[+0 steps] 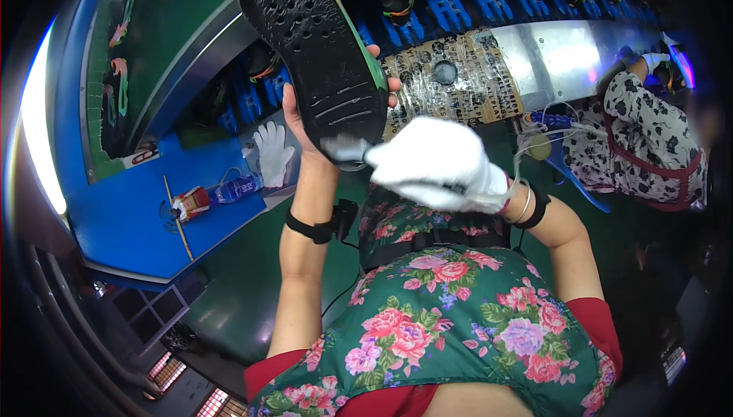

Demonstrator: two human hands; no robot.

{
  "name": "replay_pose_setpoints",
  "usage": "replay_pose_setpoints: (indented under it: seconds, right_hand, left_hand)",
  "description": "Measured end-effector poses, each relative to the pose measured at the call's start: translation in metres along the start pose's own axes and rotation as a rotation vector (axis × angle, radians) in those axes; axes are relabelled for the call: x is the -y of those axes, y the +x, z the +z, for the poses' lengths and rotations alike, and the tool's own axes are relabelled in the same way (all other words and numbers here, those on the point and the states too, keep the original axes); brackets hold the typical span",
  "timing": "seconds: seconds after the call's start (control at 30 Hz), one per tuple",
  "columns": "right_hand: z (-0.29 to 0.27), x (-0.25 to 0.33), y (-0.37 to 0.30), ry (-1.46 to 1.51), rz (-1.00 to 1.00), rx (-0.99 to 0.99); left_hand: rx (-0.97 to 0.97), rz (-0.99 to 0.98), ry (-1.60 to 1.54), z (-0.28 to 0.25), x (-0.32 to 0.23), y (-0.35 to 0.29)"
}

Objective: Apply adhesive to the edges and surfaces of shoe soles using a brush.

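My left hand (296, 121) grips a black shoe sole (324, 58) with an orange and green edge, its underside facing up. The thumb is on one side and the fingertips curl round the other. Holes dot the front of the sole, and wet, shiny streaks mark its surface. In a white glove, my right hand (435, 161) is closed on a brush (345, 148) whose pale bristles are smeared by motion. The bristles are at the heel end of the sole. Most of the brush's handle is hidden by the glove.
Behind the sole, taped cardboard (466, 85) bears a small round cup (443, 73). Blue racks (447, 9) with shoes run beyond it. On the blue table (114, 226) at left lie a white glove (272, 154), a bottle (237, 187) and a stick (179, 222). Another person (649, 127) works at right.
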State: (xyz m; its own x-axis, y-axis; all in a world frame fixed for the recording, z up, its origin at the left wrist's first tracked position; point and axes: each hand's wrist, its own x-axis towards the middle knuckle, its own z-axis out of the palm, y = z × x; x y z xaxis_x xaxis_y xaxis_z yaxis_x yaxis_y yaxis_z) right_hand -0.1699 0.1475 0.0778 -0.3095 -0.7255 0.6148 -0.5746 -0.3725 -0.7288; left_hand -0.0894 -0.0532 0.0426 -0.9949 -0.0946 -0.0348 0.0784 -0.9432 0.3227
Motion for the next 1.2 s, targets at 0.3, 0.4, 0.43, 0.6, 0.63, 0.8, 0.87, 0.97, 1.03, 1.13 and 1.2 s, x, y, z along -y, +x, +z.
replay_pose_setpoints:
  seconds: [0.3, 0.4, 0.43, 0.6, 0.63, 0.8, 0.87, 0.97, 1.03, 1.13, 1.2]
  right_hand:
    - [-0.007, 0.0, 0.0, 0.049, 0.058, -0.015]
    - [-0.005, 0.004, -0.001, -0.071, -0.182, 0.203]
    - [-0.006, 0.006, -0.001, 0.02, -0.132, 0.243]
    - [-0.009, 0.005, -0.002, 0.176, 0.062, 0.075]
    - [-0.009, 0.004, -0.001, 0.103, 0.148, 0.092]
    - [-0.012, 0.009, 0.011, 0.432, 0.412, -0.04]
    - [-0.019, 0.004, 0.024, 0.184, 0.384, -0.118]
    - [-0.039, -0.016, 0.047, -0.158, 0.089, -0.134]
    - [-0.039, -0.024, 0.055, -0.292, 0.04, -0.214]
    - [-0.033, -0.016, 0.05, -0.11, -0.003, -0.018]
    - [-0.033, -0.003, 0.042, 0.323, 0.227, -0.137]
  left_hand:
    - [0.02, -0.186, -0.048, 0.006, -0.014, -0.002]
    - [-0.065, -0.27, 0.071, 0.006, -0.025, -0.001]
    - [-0.069, -0.259, 0.074, 0.006, -0.027, -0.002]
    - [-0.085, -0.297, 0.153, 0.002, -0.03, -0.002]
    - [-0.12, -0.294, 0.151, 0.003, -0.03, -0.002]
    - [-0.178, -0.221, 0.067, 0.011, -0.02, -0.004]
    - [-0.373, -0.146, 0.005, 0.014, -0.006, -0.012]
    - [-0.238, -0.142, -0.052, 0.011, 0.006, -0.025]
    - [-0.177, -0.172, 0.007, 0.009, 0.011, -0.033]
    - [-0.279, -0.024, -0.247, 0.012, 0.004, -0.045]
    - [-0.147, 0.066, -0.053, 0.022, -0.012, -0.053]
